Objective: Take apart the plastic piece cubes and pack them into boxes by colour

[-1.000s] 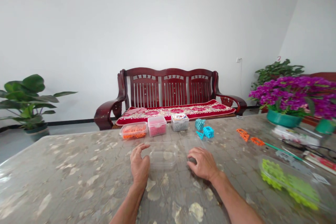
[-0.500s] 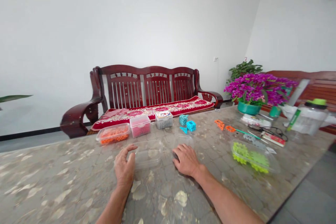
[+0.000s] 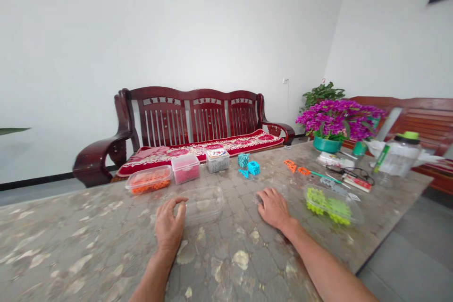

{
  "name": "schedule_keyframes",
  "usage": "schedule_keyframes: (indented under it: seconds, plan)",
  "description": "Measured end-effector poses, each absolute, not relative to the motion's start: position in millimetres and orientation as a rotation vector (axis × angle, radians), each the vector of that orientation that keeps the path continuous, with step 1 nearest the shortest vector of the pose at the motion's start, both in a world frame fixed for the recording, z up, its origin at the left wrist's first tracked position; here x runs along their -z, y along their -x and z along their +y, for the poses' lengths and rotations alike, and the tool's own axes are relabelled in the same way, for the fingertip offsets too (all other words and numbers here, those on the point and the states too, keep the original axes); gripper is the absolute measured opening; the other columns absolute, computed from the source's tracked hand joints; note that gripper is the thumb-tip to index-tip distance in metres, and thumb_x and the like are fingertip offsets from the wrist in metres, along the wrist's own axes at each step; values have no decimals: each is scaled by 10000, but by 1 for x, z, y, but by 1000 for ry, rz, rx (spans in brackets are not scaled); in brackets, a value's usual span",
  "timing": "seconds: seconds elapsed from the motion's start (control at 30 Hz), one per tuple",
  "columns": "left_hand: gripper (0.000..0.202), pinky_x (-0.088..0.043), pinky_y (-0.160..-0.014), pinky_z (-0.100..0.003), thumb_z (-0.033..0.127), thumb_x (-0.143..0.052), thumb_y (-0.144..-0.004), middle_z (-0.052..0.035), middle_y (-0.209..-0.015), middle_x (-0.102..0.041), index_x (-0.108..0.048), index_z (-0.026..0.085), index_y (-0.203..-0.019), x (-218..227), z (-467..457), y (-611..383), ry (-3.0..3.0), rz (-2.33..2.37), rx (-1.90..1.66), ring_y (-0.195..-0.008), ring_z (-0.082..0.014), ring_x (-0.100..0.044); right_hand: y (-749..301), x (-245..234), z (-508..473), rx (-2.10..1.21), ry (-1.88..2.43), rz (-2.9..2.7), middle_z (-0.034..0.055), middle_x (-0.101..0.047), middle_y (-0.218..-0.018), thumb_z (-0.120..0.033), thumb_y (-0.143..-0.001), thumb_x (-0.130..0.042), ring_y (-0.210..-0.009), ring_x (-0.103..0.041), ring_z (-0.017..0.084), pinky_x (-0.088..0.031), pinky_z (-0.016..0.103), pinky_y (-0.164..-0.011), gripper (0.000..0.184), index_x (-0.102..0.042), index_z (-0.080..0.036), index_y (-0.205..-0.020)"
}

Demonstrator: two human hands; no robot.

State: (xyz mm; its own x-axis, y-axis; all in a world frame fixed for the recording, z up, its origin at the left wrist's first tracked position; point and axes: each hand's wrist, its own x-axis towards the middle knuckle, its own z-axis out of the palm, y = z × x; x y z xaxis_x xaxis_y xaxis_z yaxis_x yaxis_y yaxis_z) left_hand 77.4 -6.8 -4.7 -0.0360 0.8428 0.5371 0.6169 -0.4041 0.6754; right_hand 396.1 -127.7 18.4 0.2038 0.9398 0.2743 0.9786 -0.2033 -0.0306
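Observation:
My left hand (image 3: pixel 169 227) lies on the marbled table (image 3: pixel 88 245), its fingers curled round the left end of an empty clear plastic container (image 3: pixel 207 204). My right hand (image 3: pixel 272 207) lies palm down, fingers flat, to the right of that container; a clear lid seems to be under it, though I cannot be sure. Just right of this hand sits a clear tray of lime-green toothed pieces (image 3: pixel 331 204).
Along the far edge stand an orange-filled tub (image 3: pixel 150 180), a red box (image 3: pixel 186 168), a grey box (image 3: pixel 217 160), blue block pieces (image 3: pixel 249 166) and orange pieces (image 3: pixel 293 166). Purple flowers (image 3: pixel 336 122), glasses (image 3: pixel 350 172) and a jar (image 3: pixel 403 153) crowd the right end. A wooden bench (image 3: pixel 191 122) stands behind.
The view has swung to the right. My right hand has slid rightward away from the clear container, toward the green pieces. My left hand has stayed at the container's left end.

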Motion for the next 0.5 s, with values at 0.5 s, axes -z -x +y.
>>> schedule_keyframes:
  seconds: [0.5]
  plan:
    - [471, -473, -784, -350, 450, -295, -907, -27, -763, -719, -691, 233, -772, 0, -9, -80, -1954, 1470, -1459, -821, -235, -646, -451, 3, -79, 424, 2000, -1483, 97, -624, -1244, -118, -721, -476, -1184, -526, 243, -379, 367, -1043, 500, -631, -183, -1192]
